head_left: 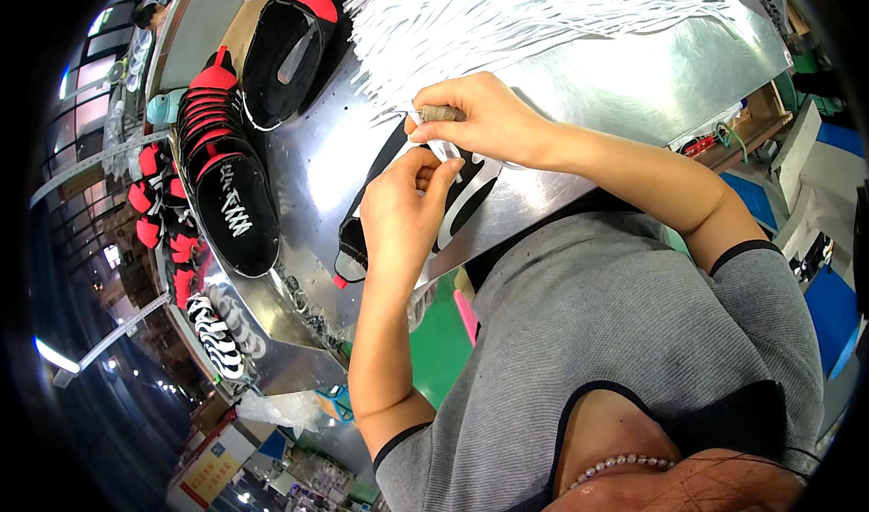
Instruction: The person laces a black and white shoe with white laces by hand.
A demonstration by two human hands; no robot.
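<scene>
A black shoe upper (471,206) with white curved stripes and a small red tab lies on the metal table, partly under my hands. My left hand (403,200) is closed over it, thumb and fingers pinched at a white shoelace (444,150); the fingertips partly hide what they grip. Just beyond it, my right hand (489,118) is closed round an awl-like tool (442,114) with a brown wrapped handle. Its thin metal tip points left, past the far end of the upper. The two hands nearly touch.
A large bundle of white shoelaces (534,14) covers the far side of the metal table (317,163). Stacked black-and-red shoe uppers (237,213) line the left edge, with another upper (288,55) beyond them. A wooden shelf (756,127) holds small items at the right.
</scene>
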